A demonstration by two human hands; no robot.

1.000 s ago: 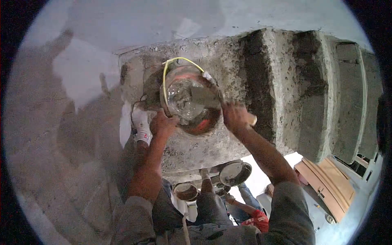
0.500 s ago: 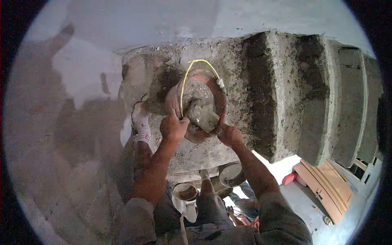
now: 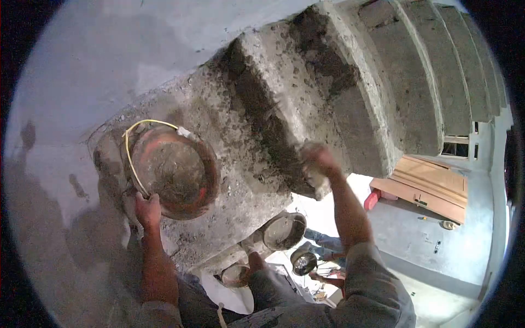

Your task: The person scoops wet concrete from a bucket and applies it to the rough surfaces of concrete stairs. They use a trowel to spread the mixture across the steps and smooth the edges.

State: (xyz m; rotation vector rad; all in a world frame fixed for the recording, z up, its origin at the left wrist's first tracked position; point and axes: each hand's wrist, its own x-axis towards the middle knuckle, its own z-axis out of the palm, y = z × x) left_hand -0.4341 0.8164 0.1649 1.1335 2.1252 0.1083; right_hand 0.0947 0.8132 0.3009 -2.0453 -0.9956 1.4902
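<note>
My left hand (image 3: 146, 210) grips the near rim of an orange bucket (image 3: 172, 172) smeared with grey mortar. The bucket rests tilted on a rough concrete step (image 3: 240, 142), and its yellow wire handle (image 3: 129, 150) hangs over the left side. My right hand (image 3: 318, 159), blurred, is up at the outer edge of the steps. Its fingers are closed on a mortar-covered trowel (image 3: 316, 179) pressed against the concrete edge.
Rough concrete stairs (image 3: 394, 82) rise to the upper right beside a grey plastered wall (image 3: 82, 82). On the floor far below are two mortar pans (image 3: 284, 229) (image 3: 236, 275), a small bucket (image 3: 303, 261) and another person (image 3: 328, 243). Wooden boards (image 3: 432, 186) lie on the floor beyond.
The bucket has gone left and down in view, and the lump of mortar is out of it. My right hand has left the bucket and gone to the step edge.
</note>
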